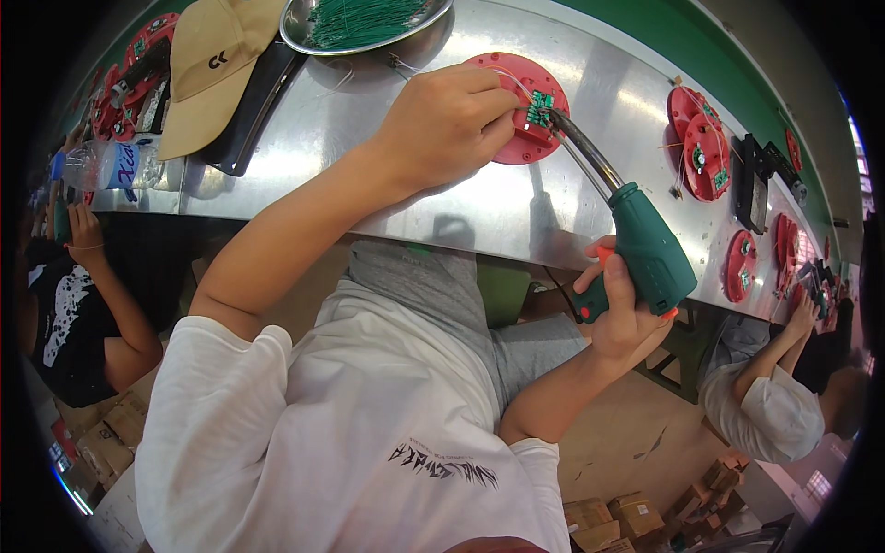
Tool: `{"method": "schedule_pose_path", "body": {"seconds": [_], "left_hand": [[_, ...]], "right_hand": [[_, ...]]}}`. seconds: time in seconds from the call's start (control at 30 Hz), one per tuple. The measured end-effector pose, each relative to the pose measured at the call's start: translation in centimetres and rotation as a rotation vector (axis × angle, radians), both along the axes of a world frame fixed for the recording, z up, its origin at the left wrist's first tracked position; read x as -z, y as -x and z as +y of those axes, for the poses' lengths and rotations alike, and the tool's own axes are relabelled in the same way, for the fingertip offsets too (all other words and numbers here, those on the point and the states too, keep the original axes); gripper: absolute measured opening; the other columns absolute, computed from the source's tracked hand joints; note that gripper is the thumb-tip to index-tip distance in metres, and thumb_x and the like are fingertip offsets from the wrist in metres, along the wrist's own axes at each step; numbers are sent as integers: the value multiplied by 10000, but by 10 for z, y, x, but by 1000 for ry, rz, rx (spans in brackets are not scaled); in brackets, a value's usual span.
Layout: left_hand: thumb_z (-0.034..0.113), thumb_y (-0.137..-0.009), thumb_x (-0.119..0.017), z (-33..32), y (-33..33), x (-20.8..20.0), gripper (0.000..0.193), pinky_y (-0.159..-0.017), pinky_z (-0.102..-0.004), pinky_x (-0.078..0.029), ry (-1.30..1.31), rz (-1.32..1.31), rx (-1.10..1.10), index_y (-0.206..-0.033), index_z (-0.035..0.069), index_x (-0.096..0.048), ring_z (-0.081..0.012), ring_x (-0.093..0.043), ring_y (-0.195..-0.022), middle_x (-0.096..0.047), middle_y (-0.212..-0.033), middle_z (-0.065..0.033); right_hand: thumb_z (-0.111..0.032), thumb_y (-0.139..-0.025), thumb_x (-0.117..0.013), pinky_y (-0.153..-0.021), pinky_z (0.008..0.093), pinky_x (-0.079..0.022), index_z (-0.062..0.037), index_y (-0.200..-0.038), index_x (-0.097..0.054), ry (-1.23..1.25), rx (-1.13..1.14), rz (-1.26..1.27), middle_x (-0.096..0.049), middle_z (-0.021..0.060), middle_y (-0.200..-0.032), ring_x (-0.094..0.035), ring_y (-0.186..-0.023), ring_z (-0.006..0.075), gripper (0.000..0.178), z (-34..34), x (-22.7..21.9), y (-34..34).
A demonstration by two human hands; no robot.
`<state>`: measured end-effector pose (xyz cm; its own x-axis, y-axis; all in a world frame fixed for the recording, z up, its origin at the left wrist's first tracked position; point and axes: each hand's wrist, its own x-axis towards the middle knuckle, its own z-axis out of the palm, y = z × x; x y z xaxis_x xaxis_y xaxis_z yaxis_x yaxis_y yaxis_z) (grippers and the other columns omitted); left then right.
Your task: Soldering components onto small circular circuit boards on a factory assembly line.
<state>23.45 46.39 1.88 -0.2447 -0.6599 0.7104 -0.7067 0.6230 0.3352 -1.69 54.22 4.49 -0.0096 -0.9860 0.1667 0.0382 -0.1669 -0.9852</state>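
My right hand [619, 313] is wrapped round the handle of a dark green soldering gun [650, 244] with an orange trigger. Its long metal tip reaches up and left to a small green circuit board [541, 109]. That board sits on a round red plastic disc [544, 72] lying on the metal table. From the left, my left hand [447, 124] comes over the disc with thumb and fingertips pinched beside the board. Thin light wires arc across the disc near those fingers; what the pinch holds is too small to make out.
A metal bowl [378, 46] of green wires stands at the back, beside a tan cap [217, 64] and a clear bottle [115, 166]. More red discs [705, 157] with boards and a black stand [754, 184] are to the right. Co-workers sit on both sides.
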Motion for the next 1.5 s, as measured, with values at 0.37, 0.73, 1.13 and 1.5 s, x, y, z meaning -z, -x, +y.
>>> {"method": "schedule_pose_path", "body": {"seconds": [0.37, 0.73, 1.13, 1.5], "left_hand": [[90, -778, -682, 1, -7, 0, 72, -634, -380, -542, -25, -47, 0, -823, 36, -695, -262, -660, -738, -664, -815, -72], [58, -753, -705, 13, 1, -21, 238, -689, -388, -538, -98, 9, -35, -990, 52, -704, -306, -652, -808, -677, -960, -120], [386, -784, -710, -104, 27, -73, 535, -1012, -489, -341, -473, -702, 268, -1237, 112, -632, -300, -574, -1101, -636, -1152, -130], [555, -865, -629, -342, -34, -25, 489, -874, -542, -520, -150, -500, -648, -1188, 189, -645, -359, -638, -1113, -670, -1164, -152]], "right_hand": [[-144, -906, -595, -449, 300, -477, 95, -1196, -561, 112, 109, 4, -650, 198, -876, -589, -505, 214, 377, -7, 4, 3], [-232, -973, -521, -427, 307, -462, 73, -1060, -567, 110, 279, -309, -622, 183, -874, -578, -487, 186, 321, -33, 21, 26], [-325, -1008, -460, -500, 304, -444, 9, -956, -586, 51, 562, -499, -530, 82, -607, -507, -498, 167, 361, -36, 23, 14], [-197, -980, -532, -427, 317, -477, 4, -998, -573, 101, 647, -564, -617, 110, -763, -565, -451, 185, 206, -44, 40, 8]]}}
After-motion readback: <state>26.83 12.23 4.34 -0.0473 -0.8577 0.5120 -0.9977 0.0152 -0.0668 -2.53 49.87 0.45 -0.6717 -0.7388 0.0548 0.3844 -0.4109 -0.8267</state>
